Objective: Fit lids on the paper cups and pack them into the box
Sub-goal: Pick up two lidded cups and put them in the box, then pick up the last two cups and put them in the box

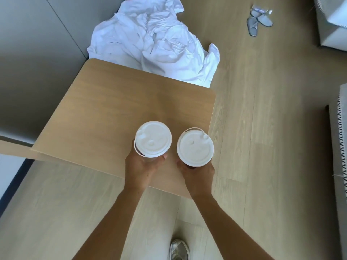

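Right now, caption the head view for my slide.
Each hand, left and right, holds a lidded cup above the table.

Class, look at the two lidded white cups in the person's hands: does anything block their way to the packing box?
Cannot be judged: no box is in view. The left hand and right hand each hold a white lidded paper cup above the bare wooden table.

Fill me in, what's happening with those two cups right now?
A person stands at a small wooden table, holding one lidded paper cup in each hand. The left hand grips the left cup; the right hand grips the right cup. Both white lids look seated. No box is in view, so packing looks not yet done. White crumpled sheets and slippers lie on the floor beyond.
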